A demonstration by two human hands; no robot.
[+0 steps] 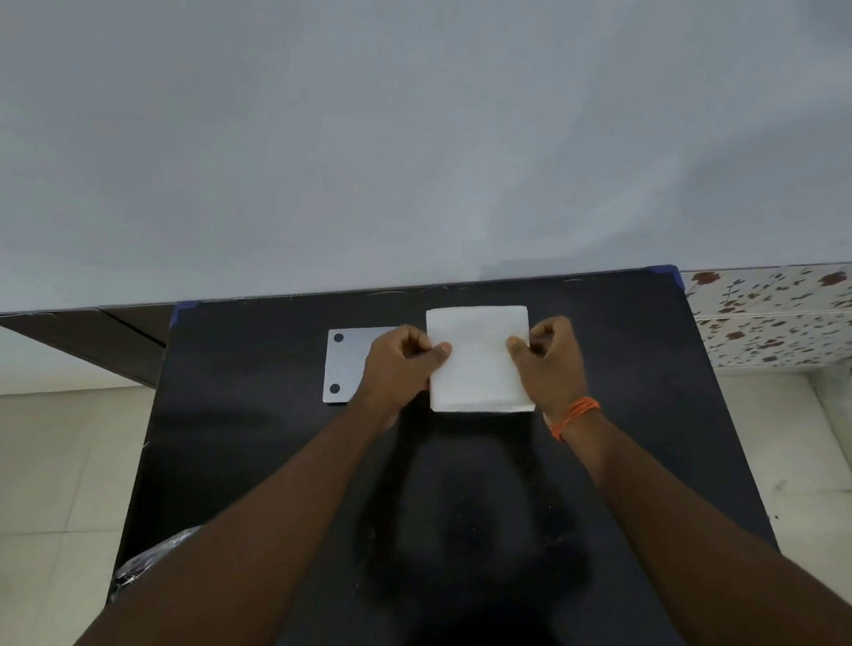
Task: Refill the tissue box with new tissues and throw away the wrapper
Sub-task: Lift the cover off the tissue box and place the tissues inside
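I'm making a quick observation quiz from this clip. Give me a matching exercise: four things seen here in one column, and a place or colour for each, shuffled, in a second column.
Column 1
1. tissue stack
2. grey plate
3. thread band
4. black bag

Column 2
A. orange, on the right wrist
B. beside the table's near-left edge, low down
C. white, pinched at both sides by left hand and right hand
D. flat on the table, two dark dots, partly behind the left hand

Pairs: 1-C, 2-D, 3-A, 4-B
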